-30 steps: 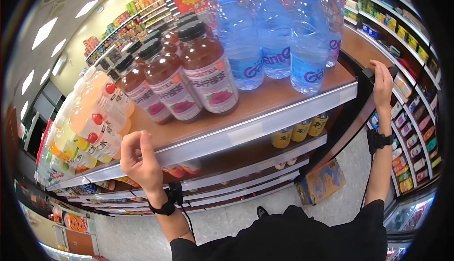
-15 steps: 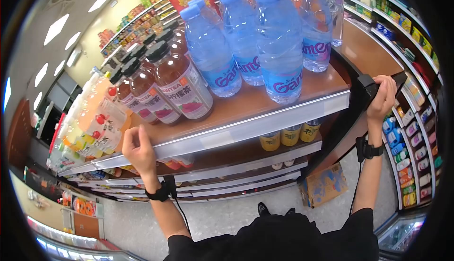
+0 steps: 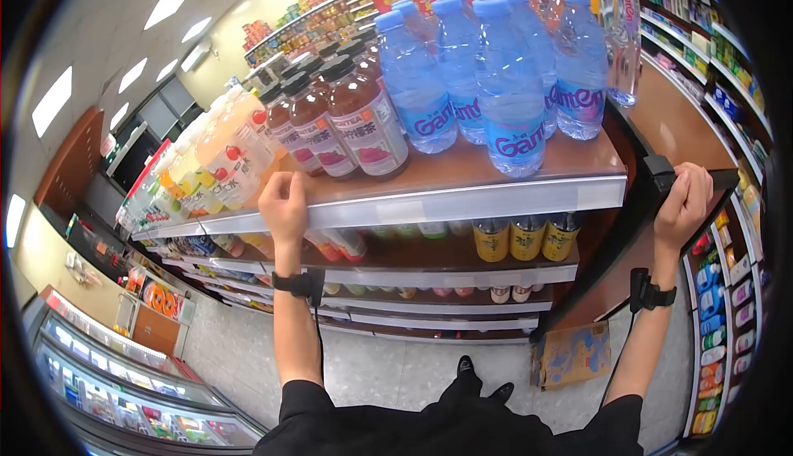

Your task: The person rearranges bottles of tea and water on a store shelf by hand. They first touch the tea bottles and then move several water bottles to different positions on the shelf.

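Note:
My left hand (image 3: 283, 201) is closed with curled fingers at the front lip of the top shelf (image 3: 462, 197), just in front of dark-capped tea bottles (image 3: 368, 121). What its fingertips touch is hidden. At the right end of the shelf, my right hand (image 3: 684, 200) is wrapped over the black end frame (image 3: 717, 182). Blue-capped water bottles (image 3: 514, 97) stand upright in a group on the shelf between my hands. Pale drink bottles with fruit labels (image 3: 235, 154) stand left of the tea bottles. Both wrists wear black straps with cables.
Lower shelves carry yellow-labelled bottles (image 3: 527, 239) and other drinks. A flattened-looking cardboard box (image 3: 572, 355) lies on the floor by the shelf's right end. A glass-topped freezer (image 3: 140, 390) is at lower left. Stocked shelves (image 3: 727, 291) line the right side.
The view has tilted and shifted, so the shelf and bottles sit further right. Both hands stay by the shelf edge and end frame. My feet are now spread further apart.

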{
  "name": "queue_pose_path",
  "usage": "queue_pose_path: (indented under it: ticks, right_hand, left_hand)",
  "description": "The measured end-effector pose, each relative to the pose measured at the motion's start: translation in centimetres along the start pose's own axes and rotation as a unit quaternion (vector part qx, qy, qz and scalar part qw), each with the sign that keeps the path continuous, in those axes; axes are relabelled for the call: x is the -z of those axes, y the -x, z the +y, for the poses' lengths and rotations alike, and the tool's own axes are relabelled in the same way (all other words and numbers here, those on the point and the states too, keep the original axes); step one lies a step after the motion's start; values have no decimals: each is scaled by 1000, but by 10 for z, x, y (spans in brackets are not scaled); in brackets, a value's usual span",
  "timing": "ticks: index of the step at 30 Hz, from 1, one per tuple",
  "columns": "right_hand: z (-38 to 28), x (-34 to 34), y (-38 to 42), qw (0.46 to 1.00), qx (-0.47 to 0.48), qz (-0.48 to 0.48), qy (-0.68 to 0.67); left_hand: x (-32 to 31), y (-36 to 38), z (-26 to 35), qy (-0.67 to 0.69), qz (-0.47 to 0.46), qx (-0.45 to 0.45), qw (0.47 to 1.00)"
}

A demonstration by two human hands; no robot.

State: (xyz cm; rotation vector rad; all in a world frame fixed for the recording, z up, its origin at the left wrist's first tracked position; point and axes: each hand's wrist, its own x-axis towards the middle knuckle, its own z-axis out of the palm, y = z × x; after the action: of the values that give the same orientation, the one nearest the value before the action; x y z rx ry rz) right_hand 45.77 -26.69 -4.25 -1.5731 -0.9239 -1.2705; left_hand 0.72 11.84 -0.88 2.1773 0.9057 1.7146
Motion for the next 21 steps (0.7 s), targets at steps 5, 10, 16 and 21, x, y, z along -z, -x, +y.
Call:
queue_pose_path:
  ticks: [5,10,16,21]
  right_hand:
    - [-3,-1,-1,1000,-7,16,7]
    - [0,-1,0,1000,-19,17,3]
    - [3,-1,0,1000,-7,13,8]
    - [4,-2,1,999,5,9,42]
  left_hand:
    - [1,-1,-7,16,-11,13,1000]
    - [4,-5,-6,57,-31,58,996]
    - [0,-5,-4,-38,-6,20,999]
    - [-2,-6,-4,-82,-9,44,996]
